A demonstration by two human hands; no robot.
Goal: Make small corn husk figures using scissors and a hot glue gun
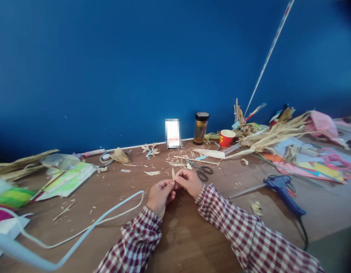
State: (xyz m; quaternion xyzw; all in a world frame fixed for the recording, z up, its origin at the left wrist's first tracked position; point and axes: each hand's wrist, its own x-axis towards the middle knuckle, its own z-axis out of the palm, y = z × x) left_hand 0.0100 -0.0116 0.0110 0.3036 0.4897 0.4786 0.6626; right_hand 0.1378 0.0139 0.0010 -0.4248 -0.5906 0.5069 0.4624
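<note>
My left hand and my right hand meet over the middle of the brown table, fingertips pinched together. Between them is a small pale strip of corn husk, its pointed end sticking up; the fingers hide its lower part. Just beyond my right hand lie dark-handled scissors. Cut husk scraps are scattered ahead of both hands. A blue glue gun rests on its side to the right of my right forearm.
A bright phone-like screen, a dark-lidded jar and a red paper cup stand along the blue wall. Dried husks and coloured paper pile up at right. A white cable loops across the left.
</note>
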